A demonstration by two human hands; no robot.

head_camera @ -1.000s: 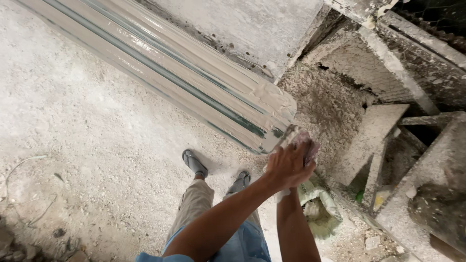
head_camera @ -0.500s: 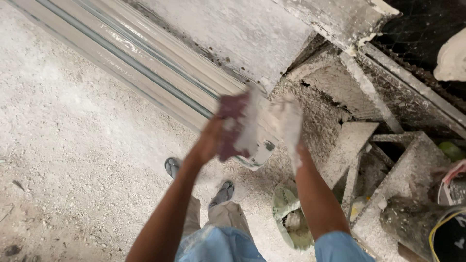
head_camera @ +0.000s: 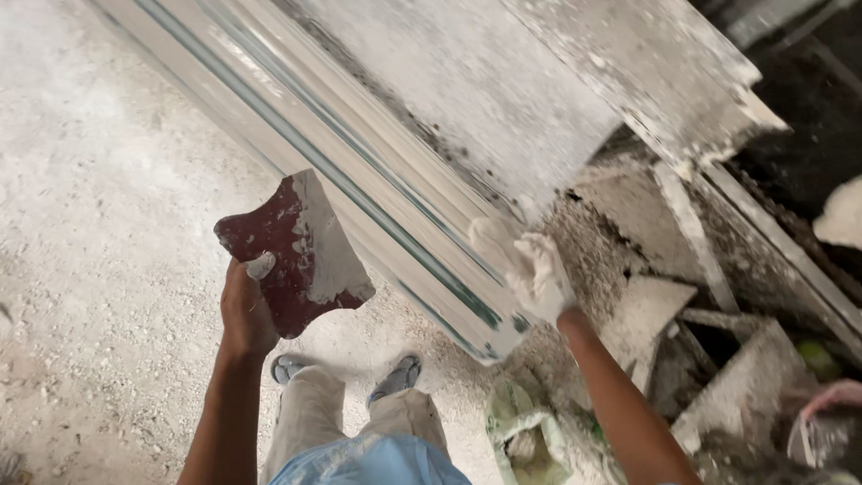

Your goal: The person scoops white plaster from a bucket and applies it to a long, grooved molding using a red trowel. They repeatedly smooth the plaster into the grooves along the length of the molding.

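Note:
My left hand (head_camera: 244,310) grips a dark red, jagged-edged flat scraper (head_camera: 296,253) smeared with white plaster, held upright over the floor. My right hand (head_camera: 537,274) is coated in white plaster and presses a lump of it against the end of a long white moulding (head_camera: 359,180) with a green stripe that runs diagonally from upper left to centre. A plaster-covered slab (head_camera: 557,81) lies just beyond the moulding. My legs and sandalled feet (head_camera: 346,368) show below.
The dusty concrete floor (head_camera: 99,251) fills the left. Broken plaster-caked boards and blocks (head_camera: 709,359) pile up at the right. A crumpled green-white bag (head_camera: 521,436) lies near my feet. A pale object (head_camera: 844,216) sits at the right edge.
My hands, together at the moulding's end a second ago, have separated. The left hand has moved left and down with the red scraper; the right hand stays at the moulding's end.

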